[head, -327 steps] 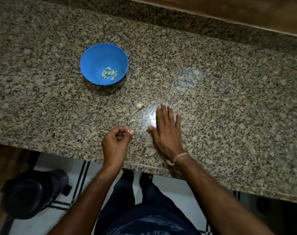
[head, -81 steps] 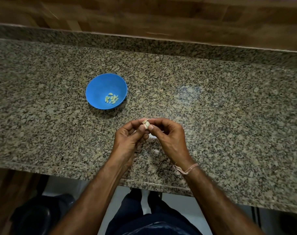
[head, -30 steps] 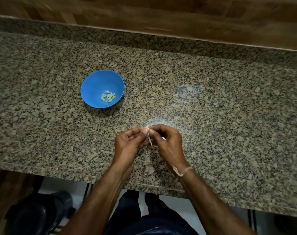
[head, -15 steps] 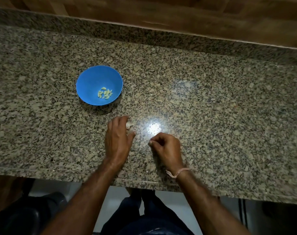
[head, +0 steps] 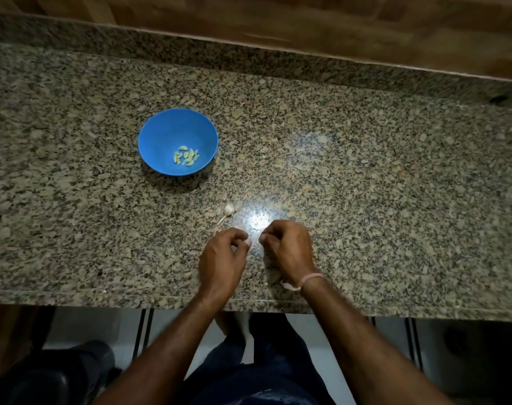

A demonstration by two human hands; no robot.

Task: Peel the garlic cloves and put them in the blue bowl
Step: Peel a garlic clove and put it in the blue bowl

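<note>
Blue bowl (head: 161,133) holds peeled cloves (head: 186,155). Both hands, left (head: 221,260) and right (head: 288,248), are curled on the worktop (head: 380,185); I cannot tell what they pinch.

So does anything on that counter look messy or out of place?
Nothing much. A small garlic piece with a stem lies loose on the granite counter, outside the blue bowl, where the peeled cloves sit. Nothing looks spilled or broken.
</note>
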